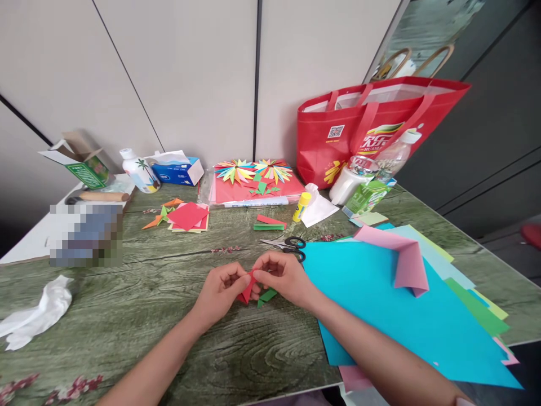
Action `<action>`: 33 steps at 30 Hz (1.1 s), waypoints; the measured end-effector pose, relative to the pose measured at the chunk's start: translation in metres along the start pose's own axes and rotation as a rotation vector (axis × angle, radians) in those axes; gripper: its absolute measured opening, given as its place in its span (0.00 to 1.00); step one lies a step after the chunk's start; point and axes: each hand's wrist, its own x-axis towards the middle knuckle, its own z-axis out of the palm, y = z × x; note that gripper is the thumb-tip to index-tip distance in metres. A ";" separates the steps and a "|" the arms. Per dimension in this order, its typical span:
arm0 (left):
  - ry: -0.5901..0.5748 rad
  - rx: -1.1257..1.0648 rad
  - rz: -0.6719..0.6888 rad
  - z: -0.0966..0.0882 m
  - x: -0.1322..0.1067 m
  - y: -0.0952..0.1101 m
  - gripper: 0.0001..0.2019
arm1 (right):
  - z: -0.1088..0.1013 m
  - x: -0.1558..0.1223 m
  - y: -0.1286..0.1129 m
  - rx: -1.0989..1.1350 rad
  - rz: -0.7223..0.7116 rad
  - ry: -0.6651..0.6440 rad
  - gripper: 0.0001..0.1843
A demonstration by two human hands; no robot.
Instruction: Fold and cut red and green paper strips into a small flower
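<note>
A small folded piece of red paper (246, 294) is pinched between both hands just above the table. My left hand (223, 290) closes thumb and fingers on its left side. My right hand (282, 276) pinches its upper right edge; some fingertips are hidden behind the paper. Under my right hand lies a small folded green paper piece (267, 296). Black-handled scissors (291, 244) rest right behind my right hand, blades pointing left. Farther back are red and green paper strips (269, 224) and a yellow glue stick (301, 207), standing upright.
Large coloured sheets (359, 299) spread over the table's right side, a bent pink sheet (408, 256) on top. At the back stand a red bag (325, 135), a bottle (399, 152) and a blue tissue box (177, 169). Red paper squares (189, 216) and a crumpled tissue (46, 310) lie left.
</note>
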 end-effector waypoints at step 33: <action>0.153 0.028 0.004 0.004 0.001 0.004 0.11 | -0.005 0.002 0.002 -0.066 -0.098 0.016 0.12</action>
